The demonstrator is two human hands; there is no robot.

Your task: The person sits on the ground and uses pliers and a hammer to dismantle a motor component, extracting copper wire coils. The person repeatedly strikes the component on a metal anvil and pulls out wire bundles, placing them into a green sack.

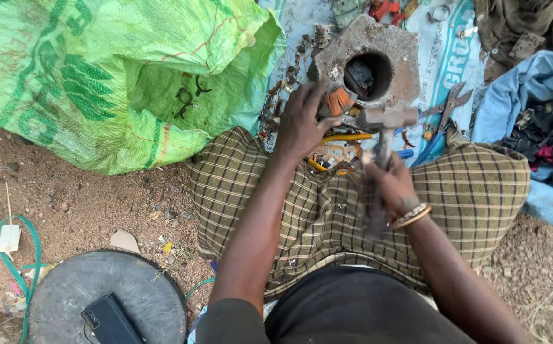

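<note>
A hammer point(383, 130) is held upright in the right hand point(391, 185), the fingers wrapped tight around its handle and the metal head raised just in front of a rough stone block point(385, 44) with a round hole bored through its middle. The right wrist, ringed by a bangle point(411, 215), is bent upward, and the hand is blurred. The left arm is stretched forward across a checked cloth point(474, 191) draped over the knees, and the left hand point(300, 124) is seen from the back, its fingers closed on a small orange and grey scrap piece point(339, 102) pressed against the near edge of the stone block. Bits of scrap metal point(276, 95) are scattered on a printed sheet point(445, 60) spread under the block, with a yellow-banded coil part point(337, 153) lying between the hands and the knees. A pair of pliers point(445, 108) is laid on the sheet to the right of the hammer. A large green woven sack point(98, 76) is slumped on the bare ground at the left, and a dark phone point(109, 320) is rested on a round grey lid point(66, 293) near the lower left corner.
</note>
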